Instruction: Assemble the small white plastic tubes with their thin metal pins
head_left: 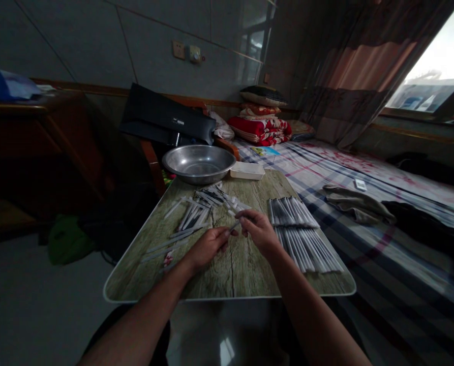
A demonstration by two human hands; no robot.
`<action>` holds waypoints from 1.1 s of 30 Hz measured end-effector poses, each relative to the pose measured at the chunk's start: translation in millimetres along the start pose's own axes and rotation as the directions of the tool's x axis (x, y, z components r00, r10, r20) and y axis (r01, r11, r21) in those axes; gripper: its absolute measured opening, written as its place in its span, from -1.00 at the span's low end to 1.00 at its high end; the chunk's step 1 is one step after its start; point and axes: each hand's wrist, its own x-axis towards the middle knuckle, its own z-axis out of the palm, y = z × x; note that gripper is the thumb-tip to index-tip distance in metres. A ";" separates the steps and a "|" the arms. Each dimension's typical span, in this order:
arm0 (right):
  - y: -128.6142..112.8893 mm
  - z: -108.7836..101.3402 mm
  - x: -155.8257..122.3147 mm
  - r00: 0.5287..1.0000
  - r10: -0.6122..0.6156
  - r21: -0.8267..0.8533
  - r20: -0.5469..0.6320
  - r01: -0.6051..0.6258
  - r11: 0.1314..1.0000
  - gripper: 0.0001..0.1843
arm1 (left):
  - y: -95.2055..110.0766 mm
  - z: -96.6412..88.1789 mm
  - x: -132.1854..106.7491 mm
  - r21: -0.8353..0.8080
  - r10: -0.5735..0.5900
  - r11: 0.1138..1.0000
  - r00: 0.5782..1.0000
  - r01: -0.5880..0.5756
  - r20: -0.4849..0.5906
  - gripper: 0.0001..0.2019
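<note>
Both hands meet over the middle of the wood-patterned table (245,279). My left hand (211,245) is closed with thumb and fingers pinching one end of a slim whitish stick (234,226). At its other end, my right hand (258,229) pinches the same stick. Its exact kind is too small and dim to tell. Beyond and left of my hands lies a loose pile of similar whitish, dark-cored sticks (194,216), some scattered singly. To the right, more sticks are laid side by side in two rows, an upper row (292,212) and a lower row (306,250).
A steel basin (199,161) and a shallow white tray (247,171) stand at the table's far edge. Small pink-white bits (168,260) lie at the left. A bed (299,162) with folded bedding (263,129) borders the right side; a wooden desk (32,117) stands left.
</note>
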 end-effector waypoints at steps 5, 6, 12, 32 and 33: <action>15.3 11.6 0.2 0.993 0.096 0.285 -0.067 -0.073 0.956 -0.60 | 3.9 2.2 -4.2 0.195 0.071 0.978 0.997 -0.069 -0.001 -0.68; 17.1 15.7 -0.4 0.990 0.121 0.347 -0.070 -0.090 0.933 -0.62 | 5.7 3.4 -5.2 0.234 0.088 0.969 0.996 -0.084 -0.008 -0.69; 11.9 37.3 -10.0 0.941 0.275 0.538 0.195 -0.337 0.773 -0.47 | 11.0 11.5 -9.3 0.343 0.213 0.920 0.976 -0.188 -0.036 -0.79; 14.4 32.1 -16.9 0.946 0.239 0.537 0.218 -0.321 0.780 -0.37 | 3.2 30.0 -6.1 0.413 0.330 0.876 0.934 -0.250 -0.133 -0.65; 15.4 32.0 -17.0 0.945 0.235 0.548 0.227 -0.323 0.771 -0.39 | 2.6 30.1 -6.1 0.441 0.327 0.865 0.936 -0.242 -0.128 -0.64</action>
